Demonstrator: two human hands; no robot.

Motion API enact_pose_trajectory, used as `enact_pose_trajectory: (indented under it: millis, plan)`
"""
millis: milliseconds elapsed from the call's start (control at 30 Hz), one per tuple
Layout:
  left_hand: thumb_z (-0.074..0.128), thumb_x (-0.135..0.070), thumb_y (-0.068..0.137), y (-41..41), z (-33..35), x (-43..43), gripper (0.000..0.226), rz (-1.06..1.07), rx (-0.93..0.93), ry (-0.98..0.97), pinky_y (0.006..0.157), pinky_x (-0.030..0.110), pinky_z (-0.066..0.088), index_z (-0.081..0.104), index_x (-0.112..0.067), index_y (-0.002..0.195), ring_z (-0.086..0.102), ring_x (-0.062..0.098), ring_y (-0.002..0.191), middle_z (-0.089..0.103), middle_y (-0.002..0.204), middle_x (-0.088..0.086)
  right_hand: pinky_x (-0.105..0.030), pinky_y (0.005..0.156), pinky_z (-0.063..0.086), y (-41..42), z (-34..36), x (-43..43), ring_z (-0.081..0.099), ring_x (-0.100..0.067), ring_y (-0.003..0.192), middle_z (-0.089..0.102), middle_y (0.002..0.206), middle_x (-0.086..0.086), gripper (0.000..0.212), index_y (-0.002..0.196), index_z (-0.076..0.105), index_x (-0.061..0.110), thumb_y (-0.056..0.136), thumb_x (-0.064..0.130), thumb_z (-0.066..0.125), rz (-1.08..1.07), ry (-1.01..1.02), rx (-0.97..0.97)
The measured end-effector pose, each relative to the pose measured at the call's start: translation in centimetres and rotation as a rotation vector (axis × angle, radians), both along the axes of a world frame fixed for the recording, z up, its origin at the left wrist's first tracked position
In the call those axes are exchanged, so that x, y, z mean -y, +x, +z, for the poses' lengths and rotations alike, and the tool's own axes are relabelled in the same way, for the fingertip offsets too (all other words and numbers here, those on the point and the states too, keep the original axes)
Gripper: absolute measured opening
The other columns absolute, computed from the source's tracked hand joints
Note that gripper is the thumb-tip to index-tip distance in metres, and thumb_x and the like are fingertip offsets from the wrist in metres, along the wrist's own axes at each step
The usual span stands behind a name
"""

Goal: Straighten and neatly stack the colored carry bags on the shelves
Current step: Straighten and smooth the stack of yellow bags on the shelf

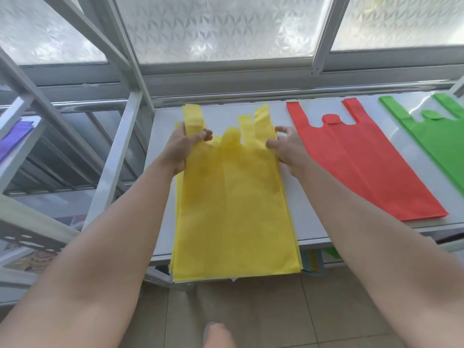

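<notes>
Head view, one frame. Both forearms in view from lower corners up to the wrists: bare, no sleeves visible anywhere along their length. Left hand (pixel 183 146): no glove, no ring, no watch or band at the wrist. Right hand (pixel 286 149): likewise bare, no jewellery or strap. Fingernails too small to judge. At bottom centre a blurred rounded shape, possibly a foot or shoe; cannot tell which.

Plain yellow fabric carry bags (pixel 236 197); plain red fabric carry bag (pixel 364 167); plain green fabric carry bag (pixel 442 136); purple bags (pixel 12 136); white shelf board (pixel 306 214); frosted star-patterned window glass (pixel 221 26).
</notes>
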State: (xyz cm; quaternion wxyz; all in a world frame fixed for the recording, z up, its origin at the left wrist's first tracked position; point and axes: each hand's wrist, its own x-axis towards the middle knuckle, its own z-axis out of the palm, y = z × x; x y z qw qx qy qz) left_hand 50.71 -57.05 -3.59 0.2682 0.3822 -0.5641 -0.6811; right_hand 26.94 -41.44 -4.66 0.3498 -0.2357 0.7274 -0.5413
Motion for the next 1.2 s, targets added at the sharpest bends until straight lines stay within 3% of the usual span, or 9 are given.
enact_pose_trajectory:
  millis: [200,367,533,633,733,800,967,1033,1200]
  plan:
    - [0.070,-0.023,0.082,-0.8,-2.9,0.6,0.038,0.218,0.380,-0.147,0.093,0.050,0.059,0.065,-0.019,0.119,0.072,0.024,0.102,0.075,0.110,0.004,-0.043,0.088,0.061,-0.5,-0.9,0.5,0.072,-0.021,0.101,0.071,0.120,-0.004,0.066,0.143,0.047,0.009,0.080,0.014,0.066,0.029,0.124,-0.071]
    - [0.073,-0.020,0.091,-1.2,-2.1,0.4,0.054,0.245,0.493,-0.315,0.095,0.039,0.054,0.054,-0.017,0.142,0.062,0.022,0.111,0.063,0.127,0.002,-0.047,0.095,0.058,-1.4,-1.5,1.5,0.069,-0.022,0.106,0.069,0.120,-0.003,0.080,0.144,0.048,0.013,0.066,0.026,0.065,0.002,0.175,-0.151]
    - [0.076,-0.024,0.091,-1.4,-2.9,1.0,0.067,0.238,0.712,-0.461,0.106,0.043,0.047,0.044,-0.012,0.149,0.049,0.030,0.134,0.056,0.139,0.011,-0.041,0.097,0.051,-0.6,-1.0,2.4,0.058,-0.030,0.122,0.057,0.133,-0.011,0.067,0.141,0.045,0.005,0.086,0.030,0.076,0.000,0.350,-0.441]
    - [0.073,-0.019,0.094,-2.3,-2.1,0.7,0.062,0.241,0.877,-0.482,0.105,0.044,0.043,0.039,-0.003,0.144,0.040,0.037,0.137,0.047,0.143,0.019,-0.043,0.088,0.054,-0.4,-0.8,3.5,0.062,-0.035,0.115,0.063,0.122,-0.015,0.072,0.119,0.056,0.002,0.074,0.049,0.087,0.055,0.493,-0.541]
    - [0.068,-0.005,0.091,-3.4,-1.2,1.0,0.056,0.251,0.915,-0.412,0.099,0.044,0.048,0.039,0.000,0.138,0.050,0.039,0.130,0.053,0.137,0.021,-0.040,0.080,0.053,-0.6,0.4,4.2,0.063,-0.030,0.103,0.062,0.095,-0.007,0.052,0.083,0.052,0.011,0.072,0.042,0.092,0.109,0.565,-0.549]
    - [0.072,-0.007,0.087,-3.6,-0.7,1.7,0.056,0.259,0.899,-0.306,0.100,0.045,0.052,0.043,-0.002,0.135,0.057,0.038,0.124,0.058,0.132,0.017,-0.040,0.079,0.054,-0.5,1.4,4.2,0.063,-0.029,0.100,0.055,0.083,-0.003,0.051,0.077,0.046,0.015,0.074,0.034,0.093,0.108,0.584,-0.491]
    - [0.075,-0.008,0.085,-3.6,-0.2,2.1,0.029,0.215,0.895,-0.246,0.083,0.038,0.053,0.051,-0.009,0.101,0.061,0.032,0.101,0.061,0.107,0.011,-0.039,0.086,0.052,0.2,1.4,4.5,0.061,-0.035,0.117,0.063,0.116,-0.011,0.043,0.093,0.052,0.013,0.077,0.029,0.089,0.039,0.609,-0.488]
    - [0.074,-0.008,0.083,-3.6,-0.5,2.1,0.026,0.198,0.911,-0.259,0.092,0.043,0.055,0.050,-0.011,0.093,0.062,0.035,0.106,0.063,0.110,0.012,-0.038,0.088,0.046,0.8,1.0,4.9,0.055,-0.038,0.125,0.056,0.134,-0.016,0.041,0.116,0.054,0.010,0.084,0.020,0.078,-0.021,0.589,-0.529]
    - [0.064,-0.010,0.086,-3.9,-0.4,2.0,0.024,0.159,0.989,-0.361,0.103,0.045,0.048,0.057,-0.012,0.109,0.058,0.033,0.117,0.062,0.122,0.009,-0.035,0.083,0.041,1.7,0.6,5.8,0.054,-0.038,0.127,0.047,0.141,-0.021,0.072,0.142,0.028,0.005,0.087,0.012,0.076,-0.076,0.480,-0.403]
